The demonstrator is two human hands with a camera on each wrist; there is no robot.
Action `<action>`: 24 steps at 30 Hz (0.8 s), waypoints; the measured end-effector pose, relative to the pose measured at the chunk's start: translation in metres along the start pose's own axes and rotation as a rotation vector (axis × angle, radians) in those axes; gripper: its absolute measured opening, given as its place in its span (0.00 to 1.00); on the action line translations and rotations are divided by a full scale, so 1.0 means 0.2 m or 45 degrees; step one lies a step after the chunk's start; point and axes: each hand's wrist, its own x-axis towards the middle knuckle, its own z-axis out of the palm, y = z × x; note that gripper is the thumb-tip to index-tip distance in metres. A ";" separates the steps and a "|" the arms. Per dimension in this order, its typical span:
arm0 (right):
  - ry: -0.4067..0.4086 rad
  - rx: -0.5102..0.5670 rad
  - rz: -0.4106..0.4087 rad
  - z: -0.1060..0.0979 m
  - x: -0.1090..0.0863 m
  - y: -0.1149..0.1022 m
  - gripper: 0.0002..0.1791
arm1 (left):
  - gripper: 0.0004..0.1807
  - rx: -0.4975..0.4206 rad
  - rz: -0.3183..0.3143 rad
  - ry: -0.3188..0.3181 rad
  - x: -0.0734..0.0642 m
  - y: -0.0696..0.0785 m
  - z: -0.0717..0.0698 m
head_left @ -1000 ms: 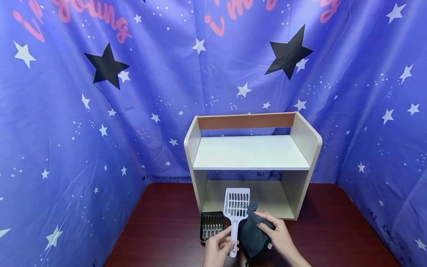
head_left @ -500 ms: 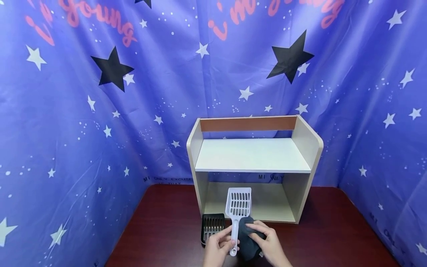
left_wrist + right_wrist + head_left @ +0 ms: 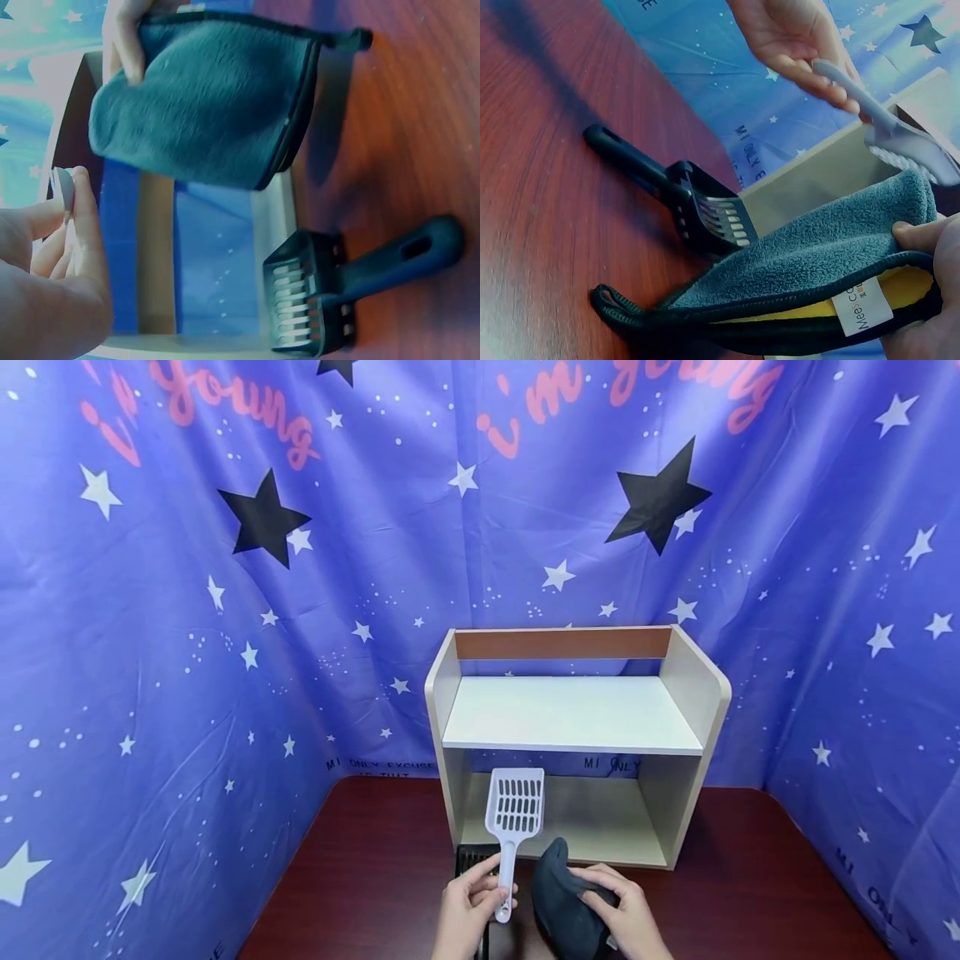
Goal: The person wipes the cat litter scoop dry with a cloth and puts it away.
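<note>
A white slotted litter scoop stands upright, head up, its handle pinched by my left hand. My right hand grips a dark grey-green cloth between thumb and fingers, just right of the scoop and apart from it. In the right wrist view the cloth is folded over, with a yellow inner side, a white label and a hanging loop. On the table lies a black slotted litter scoop, partly hidden behind my left hand in the head view.
A two-tier shelf unit stands just beyond my hands on the dark red tabletop. Blue star-printed curtain hangs behind and along both sides.
The white scoop has shifted left, away from the cloth. My right hand first brought the cloth in against the scoop, then drew it back to the right. The head view has tilted slightly.
</note>
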 end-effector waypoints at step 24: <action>0.032 0.025 0.358 -0.17 -0.04 0.00 0.15 | 0.24 0.153 0.313 0.226 0.08 0.19 -0.08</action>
